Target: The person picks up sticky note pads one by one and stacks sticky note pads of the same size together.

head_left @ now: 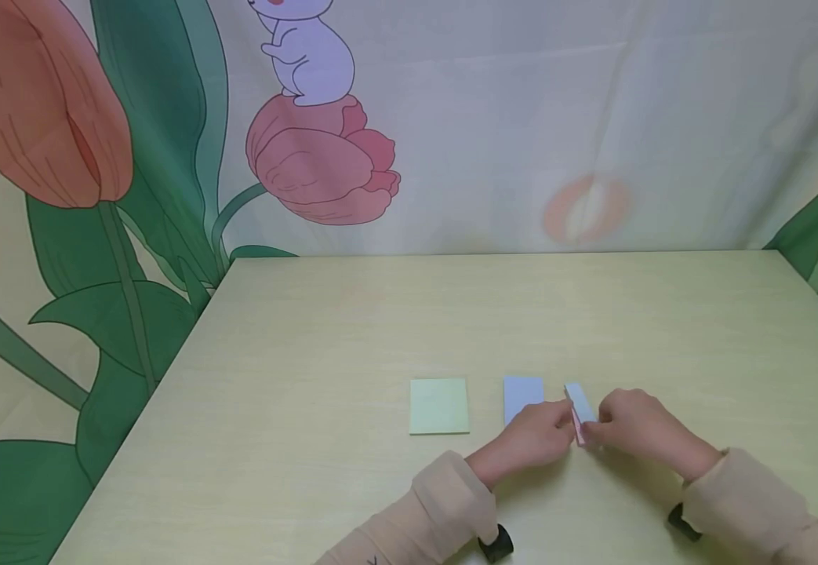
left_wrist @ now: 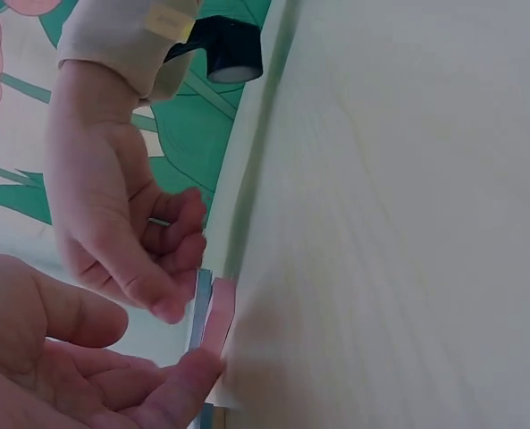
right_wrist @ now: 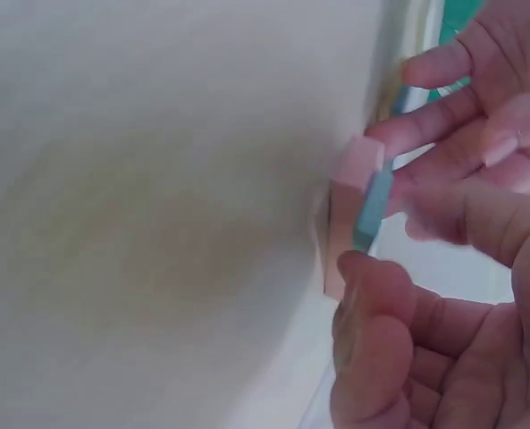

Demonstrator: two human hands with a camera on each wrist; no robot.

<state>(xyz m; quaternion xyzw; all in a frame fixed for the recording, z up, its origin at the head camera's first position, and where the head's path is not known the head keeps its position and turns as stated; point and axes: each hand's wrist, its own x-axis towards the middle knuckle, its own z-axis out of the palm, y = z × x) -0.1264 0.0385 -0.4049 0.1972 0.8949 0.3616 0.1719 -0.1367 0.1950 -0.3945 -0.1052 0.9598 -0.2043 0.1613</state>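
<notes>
Between the two hands, a narrow light blue pad (head_left: pixel 578 400), which looks like sticky notes, lies at a slant against a pink pad (head_left: pixel 579 433). In the left wrist view the pink pad (left_wrist: pixel 218 315) stands beside the light blue pad (left_wrist: pixel 199 308). My left hand (head_left: pixel 537 433) touches the pads from the left with a fingertip, its thumb held apart. On the other side, my right hand (head_left: pixel 638 428) has bent fingers with the index tip at the light blue pad's (right_wrist: pixel 373 213) near end; its thumb is blurred.
A blue-violet pad (head_left: pixel 521 396), partly covered by the left hand, lies on the pale table (head_left: pixel 296 463). Farther left is a square light green pad (head_left: pixel 439 406). Behind the table's back edge hangs a flower-printed cloth (head_left: pixel 479 125).
</notes>
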